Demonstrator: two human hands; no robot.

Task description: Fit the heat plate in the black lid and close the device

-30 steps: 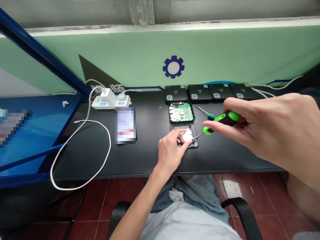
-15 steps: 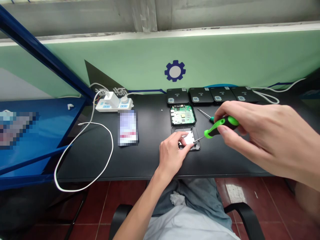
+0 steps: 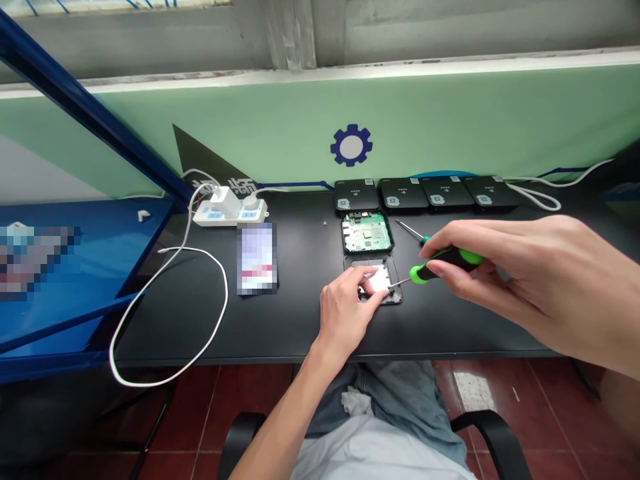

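Okay, thumb's slid back on the screwdriver point(image 3: 443, 262)

So a second ago the right hand point(image 3: 530, 287) had its thumb up by the front green collar; now it sits further back, fingers wrapped around the handle. Looks like a twist or regrip to me, so the work's probably at the fastening stage. Tip's at the right side of the black cover point(image 3: 397, 298), flat on the table point(image 3: 295, 320) below the open box point(image 3: 367, 232). Left hand point(image 3: 345, 303) stays on the white plate point(image 3: 381, 275), fingers curled with a narrow gap; can't tell if they're pinching anything.
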